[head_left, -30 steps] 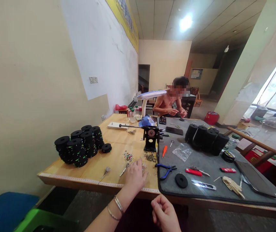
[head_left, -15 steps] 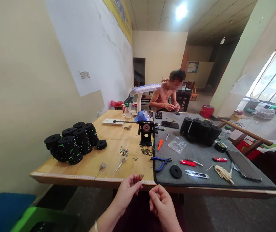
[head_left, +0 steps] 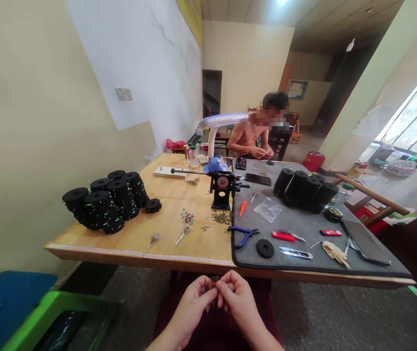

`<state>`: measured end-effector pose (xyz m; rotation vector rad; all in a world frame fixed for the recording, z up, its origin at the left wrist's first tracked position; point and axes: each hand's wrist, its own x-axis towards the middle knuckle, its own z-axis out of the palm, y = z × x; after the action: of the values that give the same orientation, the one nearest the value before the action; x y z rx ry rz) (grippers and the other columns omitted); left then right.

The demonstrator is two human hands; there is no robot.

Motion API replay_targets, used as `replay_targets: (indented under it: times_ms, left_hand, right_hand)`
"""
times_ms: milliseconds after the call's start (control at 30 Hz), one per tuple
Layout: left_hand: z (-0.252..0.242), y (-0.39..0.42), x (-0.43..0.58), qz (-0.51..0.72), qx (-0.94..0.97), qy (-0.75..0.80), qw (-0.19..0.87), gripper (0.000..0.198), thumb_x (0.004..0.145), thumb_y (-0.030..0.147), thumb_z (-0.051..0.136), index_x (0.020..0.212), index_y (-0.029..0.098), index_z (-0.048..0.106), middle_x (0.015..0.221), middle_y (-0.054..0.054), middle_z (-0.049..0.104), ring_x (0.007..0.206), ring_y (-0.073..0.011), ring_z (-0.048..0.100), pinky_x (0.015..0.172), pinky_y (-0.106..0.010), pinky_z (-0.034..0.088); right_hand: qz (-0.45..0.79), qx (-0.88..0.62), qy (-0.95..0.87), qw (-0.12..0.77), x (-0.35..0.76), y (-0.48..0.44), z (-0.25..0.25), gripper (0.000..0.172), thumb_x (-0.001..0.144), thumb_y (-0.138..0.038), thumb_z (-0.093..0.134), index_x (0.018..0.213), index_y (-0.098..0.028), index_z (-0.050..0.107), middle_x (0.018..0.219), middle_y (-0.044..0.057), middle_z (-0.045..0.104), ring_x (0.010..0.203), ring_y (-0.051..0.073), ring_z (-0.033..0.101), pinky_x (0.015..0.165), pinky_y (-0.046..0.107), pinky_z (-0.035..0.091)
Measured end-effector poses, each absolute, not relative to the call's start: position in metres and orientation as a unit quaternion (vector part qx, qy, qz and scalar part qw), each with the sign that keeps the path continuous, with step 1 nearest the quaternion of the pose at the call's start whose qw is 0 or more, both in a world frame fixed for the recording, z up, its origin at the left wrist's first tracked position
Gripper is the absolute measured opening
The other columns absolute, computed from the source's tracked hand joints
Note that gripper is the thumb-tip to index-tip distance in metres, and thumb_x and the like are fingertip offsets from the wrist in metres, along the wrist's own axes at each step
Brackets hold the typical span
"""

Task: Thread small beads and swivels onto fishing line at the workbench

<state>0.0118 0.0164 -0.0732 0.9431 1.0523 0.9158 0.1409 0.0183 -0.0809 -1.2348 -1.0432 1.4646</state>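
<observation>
Just off the table's front edge, my left hand (head_left: 198, 298) is closed in a pinch on a small orange-banded bundle (head_left: 214, 282) with dark, thin tips. My right hand (head_left: 238, 298) meets it, thumb and fingertips closed on the bundle's other side. The fingers hide most of the bundle. Nearest on the table are blue-handled pliers (head_left: 244, 236), a black foam spool (head_left: 265, 248) and thread snips (head_left: 296, 253). Beyond them, small multicoloured beads (head_left: 187, 217) and little metal pieces (head_left: 221, 217) lie in piles before a black hand-cranked winder (head_left: 223, 187).
Black foam spools (head_left: 98, 207) stand stacked at left, with more black spools (head_left: 296, 187) at right on the grey mat (head_left: 208, 263). A red-handled knife (head_left: 283, 236), orange screwdriver (head_left: 242, 209) and phone (head_left: 258, 180) lie there. Across the table sits another person (head_left: 247, 136) beneath a lamp (head_left: 225, 119).
My right hand has moved left and closed up against my left hand at the bundle. Both hands are slightly lower relative to the table edge. The view has tilted downward.
</observation>
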Motion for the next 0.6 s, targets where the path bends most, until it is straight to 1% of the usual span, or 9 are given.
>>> replay_targets:
  times_ms: [100, 267, 400, 533, 600]
  left_hand:
    - [-0.0737, 0.0153, 0.0110, 0.398, 0.442, 0.477, 0.647, 0.029, 0.071, 0.039, 0.068, 0.067, 0.018, 0.048, 0.056, 0.005, 0.051, 0.050, -0.0084, 0.039, 0.048, -0.021, 0.028]
    - [-0.0733, 0.0134, 0.0108, 0.404, 0.470, 0.477, 0.623, 0.028, 0.072, 0.038, 0.067, 0.067, 0.018, 0.048, 0.059, 0.005, 0.051, 0.054, -0.0090, 0.042, 0.050, -0.021, 0.033]
    - [-0.0713, 0.0119, 0.0138, 0.413, 0.431, 0.456, 0.660, 0.029, 0.073, 0.040, 0.067, 0.070, 0.018, 0.048, 0.060, 0.004, 0.053, 0.054, -0.0096, 0.047, 0.051, -0.023, 0.036]
    - [-0.0694, 0.0111, 0.0146, 0.439, 0.341, 0.431, 0.711, 0.032, 0.068, 0.038, 0.073, 0.081, 0.018, 0.051, 0.067, 0.003, 0.057, 0.059, -0.0108, 0.054, 0.056, -0.023, 0.039]
    - [-0.0688, 0.0107, 0.0140, 0.430, 0.330, 0.418, 0.729, 0.031, 0.068, 0.036, 0.073, 0.083, 0.017, 0.054, 0.069, 0.002, 0.059, 0.060, -0.0111, 0.056, 0.057, -0.023, 0.039]
  right_hand:
    - [0.582, -0.507, -0.445, 0.455, 0.1414, 0.0183, -0.0814, 0.038, 0.069, -0.051, 0.066, 0.066, -0.018, 0.048, 0.039, -0.006, 0.053, 0.031, 0.004, 0.035, 0.035, 0.016, 0.022]
    - [0.565, -0.513, -0.467, 0.446, 0.1422, 0.0165, -0.0812, 0.033, 0.072, -0.046, 0.064, 0.067, -0.018, 0.048, 0.039, -0.006, 0.052, 0.032, 0.005, 0.036, 0.035, 0.016, 0.023]
    - [0.572, -0.508, -0.458, 0.454, 0.1418, 0.0161, -0.0828, 0.033, 0.073, -0.047, 0.064, 0.067, -0.019, 0.046, 0.038, -0.008, 0.051, 0.032, 0.005, 0.035, 0.035, 0.017, 0.023]
    - [0.604, -0.500, -0.422, 0.456, 0.1419, 0.0168, -0.0867, 0.038, 0.070, -0.052, 0.065, 0.066, -0.019, 0.046, 0.036, -0.008, 0.049, 0.031, 0.005, 0.033, 0.036, 0.017, 0.022]
    - [0.619, -0.494, -0.411, 0.451, 0.1423, 0.0169, -0.0880, 0.039, 0.069, -0.053, 0.065, 0.067, -0.019, 0.047, 0.036, -0.008, 0.049, 0.031, 0.004, 0.033, 0.036, 0.017, 0.022]
